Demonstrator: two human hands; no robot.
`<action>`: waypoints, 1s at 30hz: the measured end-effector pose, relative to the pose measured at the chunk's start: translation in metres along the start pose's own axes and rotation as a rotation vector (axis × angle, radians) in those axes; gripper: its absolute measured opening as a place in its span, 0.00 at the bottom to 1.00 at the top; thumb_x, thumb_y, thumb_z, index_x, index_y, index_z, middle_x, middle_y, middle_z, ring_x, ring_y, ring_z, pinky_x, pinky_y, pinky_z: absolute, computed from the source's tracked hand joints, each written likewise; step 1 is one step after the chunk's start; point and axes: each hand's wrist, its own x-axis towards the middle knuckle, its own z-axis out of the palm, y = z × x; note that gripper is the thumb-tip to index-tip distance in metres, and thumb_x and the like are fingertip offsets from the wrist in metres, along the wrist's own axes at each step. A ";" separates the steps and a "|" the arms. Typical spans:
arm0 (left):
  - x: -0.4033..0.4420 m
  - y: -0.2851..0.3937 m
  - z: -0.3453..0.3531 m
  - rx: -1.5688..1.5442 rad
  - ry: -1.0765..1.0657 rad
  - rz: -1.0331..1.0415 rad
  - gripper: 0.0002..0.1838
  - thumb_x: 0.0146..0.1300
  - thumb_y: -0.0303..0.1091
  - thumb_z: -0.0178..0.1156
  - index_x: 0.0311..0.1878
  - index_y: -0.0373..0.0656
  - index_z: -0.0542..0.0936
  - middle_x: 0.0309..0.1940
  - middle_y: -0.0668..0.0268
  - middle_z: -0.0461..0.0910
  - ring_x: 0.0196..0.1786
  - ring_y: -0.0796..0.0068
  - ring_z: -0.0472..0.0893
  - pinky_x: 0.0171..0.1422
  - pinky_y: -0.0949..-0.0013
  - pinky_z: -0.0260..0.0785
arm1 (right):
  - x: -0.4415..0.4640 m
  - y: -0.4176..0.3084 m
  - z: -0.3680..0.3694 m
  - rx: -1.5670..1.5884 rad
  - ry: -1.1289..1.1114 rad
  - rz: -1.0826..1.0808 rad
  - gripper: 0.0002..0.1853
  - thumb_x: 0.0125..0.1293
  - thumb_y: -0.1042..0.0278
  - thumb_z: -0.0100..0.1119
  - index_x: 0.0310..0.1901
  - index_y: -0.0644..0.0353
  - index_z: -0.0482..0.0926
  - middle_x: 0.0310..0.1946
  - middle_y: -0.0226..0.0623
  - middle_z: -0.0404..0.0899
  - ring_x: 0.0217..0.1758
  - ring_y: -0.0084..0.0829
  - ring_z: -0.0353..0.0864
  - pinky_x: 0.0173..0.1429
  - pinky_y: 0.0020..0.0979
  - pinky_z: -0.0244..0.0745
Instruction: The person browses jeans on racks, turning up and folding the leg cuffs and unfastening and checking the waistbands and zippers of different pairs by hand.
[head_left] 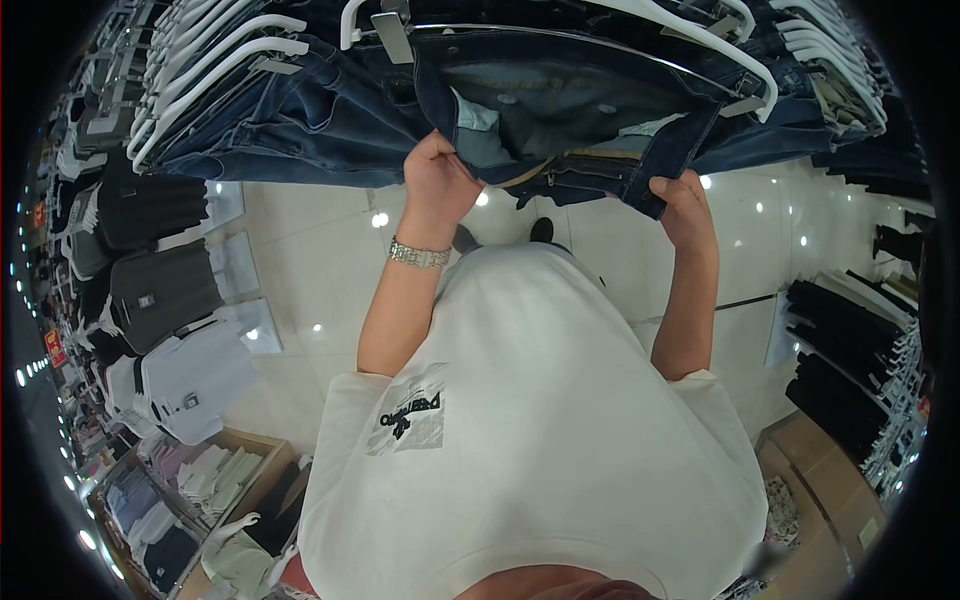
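Observation:
A pair of dark blue jeans [560,110] hangs by metal clips from a white hanger, its waist spread open so that the light pocket lining and an unfastened front show. My left hand [437,178] is closed on the front edge of the waistband, on the left side; its wrist bears a silver watch or bracelet. On the right side, my right hand [686,208] pinches the other front end of the waistband between thumb and fingers. The two hands are well apart.
More jeans [290,130] on white hangers [230,70] crowd the rail at both sides. Shirts [165,285] hang at the left, above a wooden bin [262,450] of folded clothes. Dark garments [840,330] hang at the right. Pale tiled floor [320,260] lies below.

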 end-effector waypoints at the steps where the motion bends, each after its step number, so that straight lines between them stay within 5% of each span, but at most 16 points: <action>1: -0.001 -0.002 0.003 0.004 0.029 0.017 0.18 0.57 0.27 0.44 0.49 0.42 0.78 0.53 0.62 0.81 0.60 0.62 0.77 0.65 0.54 0.68 | 0.001 0.001 -0.001 0.008 -0.017 0.004 0.09 0.59 0.65 0.60 0.32 0.63 0.82 0.32 0.22 0.79 0.37 0.15 0.72 0.45 0.22 0.65; 8: -0.018 -0.003 0.036 0.099 0.022 0.090 0.21 0.67 0.36 0.49 0.61 0.39 0.74 0.63 0.60 0.76 0.64 0.59 0.75 0.70 0.57 0.65 | 0.001 -0.004 0.000 0.031 -0.039 0.026 0.10 0.60 0.65 0.58 0.34 0.64 0.83 0.33 0.23 0.79 0.39 0.16 0.73 0.47 0.22 0.65; 15: -0.022 -0.011 0.024 0.741 0.040 0.272 0.18 0.74 0.30 0.50 0.63 0.36 0.70 0.37 0.72 0.74 0.34 0.82 0.74 0.47 0.73 0.73 | 0.009 0.007 -0.015 -0.064 -0.081 0.006 0.09 0.60 0.65 0.58 0.32 0.61 0.83 0.30 0.18 0.78 0.37 0.13 0.70 0.44 0.21 0.63; 21: -0.022 -0.004 0.018 0.911 0.084 0.229 0.18 0.75 0.35 0.51 0.62 0.36 0.71 0.39 0.67 0.76 0.42 0.76 0.78 0.51 0.67 0.74 | 0.013 0.008 -0.006 -0.169 -0.024 0.007 0.08 0.60 0.65 0.58 0.31 0.60 0.82 0.29 0.18 0.77 0.36 0.14 0.70 0.44 0.22 0.63; 27: -0.013 -0.005 0.056 0.872 0.190 0.371 0.28 0.74 0.47 0.54 0.64 0.32 0.68 0.48 0.63 0.76 0.46 0.75 0.77 0.56 0.64 0.76 | 0.013 0.008 -0.006 -0.216 -0.051 -0.012 0.08 0.60 0.65 0.60 0.31 0.60 0.82 0.29 0.18 0.77 0.37 0.14 0.71 0.45 0.22 0.64; 30: -0.005 -0.002 0.081 1.173 0.333 0.322 0.29 0.71 0.50 0.58 0.61 0.32 0.71 0.45 0.64 0.78 0.45 0.79 0.76 0.50 0.69 0.75 | 0.011 0.000 0.002 -0.220 -0.092 -0.021 0.08 0.61 0.66 0.59 0.31 0.61 0.82 0.29 0.18 0.75 0.36 0.14 0.69 0.44 0.22 0.63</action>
